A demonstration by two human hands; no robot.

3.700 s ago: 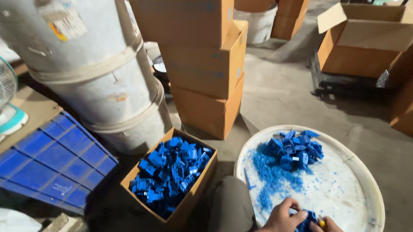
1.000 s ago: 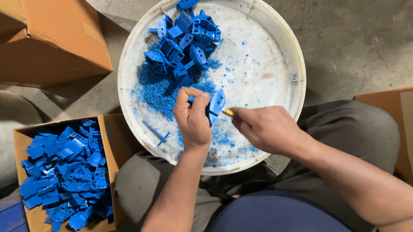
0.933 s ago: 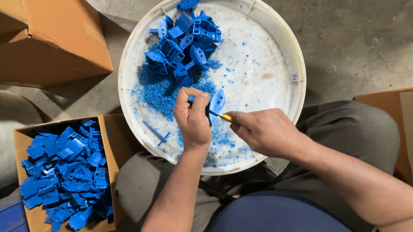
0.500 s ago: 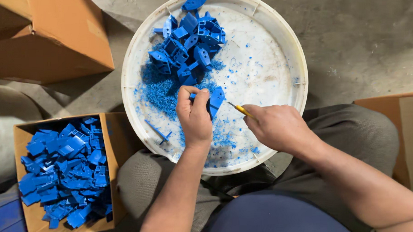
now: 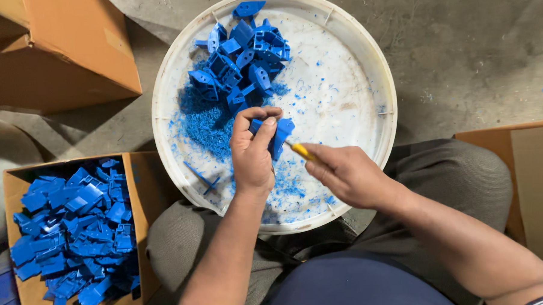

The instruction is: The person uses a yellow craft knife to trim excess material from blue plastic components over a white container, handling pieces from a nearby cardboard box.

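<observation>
Over a white round tray (image 5: 365, 65), the left hand (image 5: 252, 154) pinches a blue plastic part (image 5: 279, 136) while the right hand's (image 5: 344, 174) grip closes on a yellow-handled knife (image 5: 299, 150) just beside it, apparently mid-trim, demanding a steady scraping stroke.

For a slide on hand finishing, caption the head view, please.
Left hand holds a blue plastic part over a white round lid while the right hand works it with a yellow-handled tool.
</observation>
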